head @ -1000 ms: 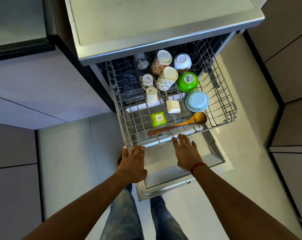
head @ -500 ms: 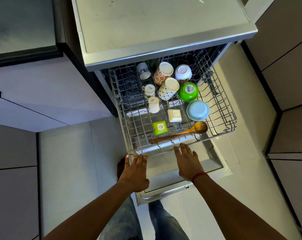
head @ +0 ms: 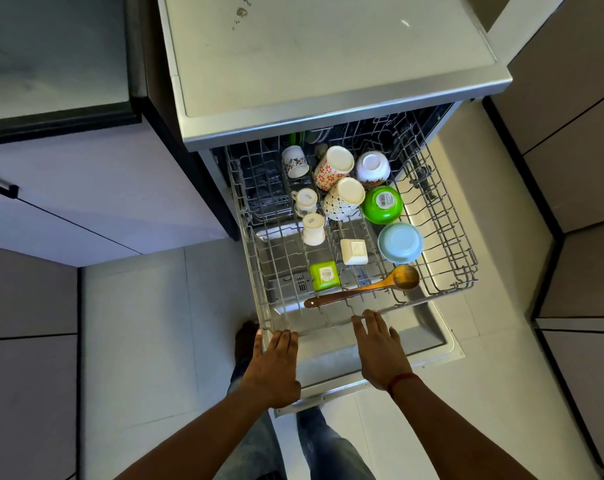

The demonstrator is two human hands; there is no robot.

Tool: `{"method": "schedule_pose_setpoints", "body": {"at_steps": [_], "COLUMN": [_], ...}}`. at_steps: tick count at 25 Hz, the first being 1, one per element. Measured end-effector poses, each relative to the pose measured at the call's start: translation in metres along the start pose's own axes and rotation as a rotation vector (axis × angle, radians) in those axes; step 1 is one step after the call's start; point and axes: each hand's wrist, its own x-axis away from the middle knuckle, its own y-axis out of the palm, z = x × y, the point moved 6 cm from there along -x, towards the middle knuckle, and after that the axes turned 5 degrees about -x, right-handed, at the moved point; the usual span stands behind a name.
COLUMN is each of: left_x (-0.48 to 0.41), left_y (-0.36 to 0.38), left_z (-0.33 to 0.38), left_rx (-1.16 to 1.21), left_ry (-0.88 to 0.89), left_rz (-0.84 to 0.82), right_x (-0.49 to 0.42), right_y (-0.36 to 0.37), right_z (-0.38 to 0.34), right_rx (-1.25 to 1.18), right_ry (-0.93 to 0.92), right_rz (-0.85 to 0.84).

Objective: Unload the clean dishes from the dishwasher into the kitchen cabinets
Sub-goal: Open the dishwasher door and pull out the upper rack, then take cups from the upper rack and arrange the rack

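The dishwasher's lower wire rack [head: 445, 237] is pulled out over the open door [head: 428, 329]. It holds upside-down mugs [head: 332, 167], small cups [head: 306, 200], a white bowl [head: 373, 167], a green bowl [head: 381, 204], a light blue bowl [head: 400, 242], a cream square dish [head: 354, 251], a green square container [head: 324, 275] and a wooden spoon [head: 362, 289] lying along the front. My left hand [head: 276, 365] touches the rack's front left corner with straight fingers. My right hand [head: 380, 348] lies flat, its fingertips on the front rail just below the spoon's handle.
A steel-edged countertop [head: 328, 53] overhangs the back of the rack. Grey cabinet fronts [head: 86, 188] stand to the left and cabinet fronts [head: 577, 168] to the right. Light floor tiles [head: 137, 323] surround the door, and my legs in jeans [head: 328, 445] stand below it.
The rack has slid slightly further out from under the counter, with both hands staying at its front rail. The view has also shifted.
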Motion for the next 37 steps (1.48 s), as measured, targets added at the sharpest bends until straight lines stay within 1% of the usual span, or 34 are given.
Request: {"method": "schedule_pose_setpoints", "body": {"at_steps": [8,14,19,23,28,32,37], "left_x": [0.005,0.013,0.024,0.028,0.025,0.015,0.013], "left_y": [0.008,-0.001,-0.033,-0.077,-0.122,-0.148,-0.163], "left_z": [0.007,0.007,-0.003,-0.013,-0.032,-0.049,-0.079], "left_rx": [0.021,0.096,0.138,0.137,0.152,0.173,0.18], "left_ry": [0.006,0.061,0.107,0.121,0.12,0.174,0.264], "left_rz": [-0.056,-0.128,-0.097,-0.034,0.033,0.051,0.04], "right_x": [0.007,0.009,0.018,0.018,0.008,0.006,0.004], "right_y": [0.008,0.01,0.01,-0.003,-0.043,-0.071,-0.072], "right_z": [0.005,0.008,0.002,-0.008,-0.026,-0.041,-0.077], "right_rx": [0.01,-0.045,-0.122,-0.184,-0.265,-0.273,-0.308], "right_ry": [0.001,-0.008,-0.009,-0.02,-0.03,0.018,0.133], "right_rz": [-0.019,-0.031,-0.042,-0.041,0.074,0.164,0.16]}}
